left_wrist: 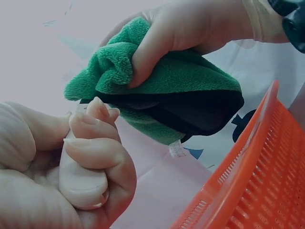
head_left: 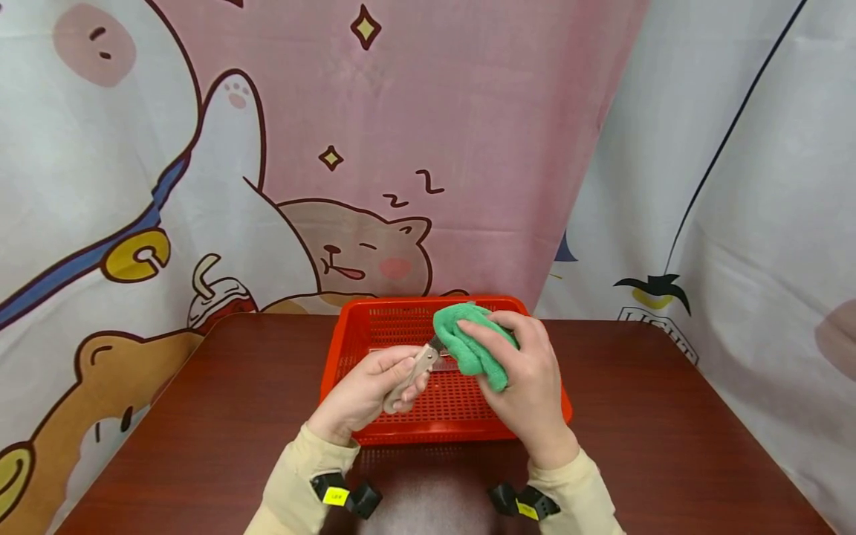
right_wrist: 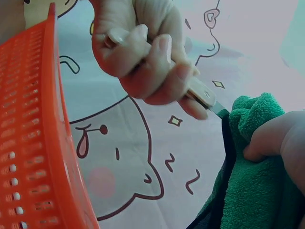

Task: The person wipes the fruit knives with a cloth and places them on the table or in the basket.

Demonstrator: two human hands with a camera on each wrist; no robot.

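Note:
My left hand (head_left: 361, 390) grips the pale beige handle of a knife (head_left: 413, 377), its fingers curled round it. The knife slants up to the right, and a short bit of metal blade (right_wrist: 219, 109) shows beyond the handle. The rest of the blade is hidden by a green towel (head_left: 468, 343) with dark edging and a small white tag. My right hand (head_left: 531, 383) holds this towel bunched between thumb and fingers, folded about the blade. Both hands are above a red plastic basket (head_left: 441, 432).
The basket stands on a dark brown wooden table (head_left: 642, 416), near its far edge. Something clear (head_left: 444, 364) lies in it, mostly hidden by the hands. Behind the table hangs a cartoon-printed curtain (head_left: 495, 148).

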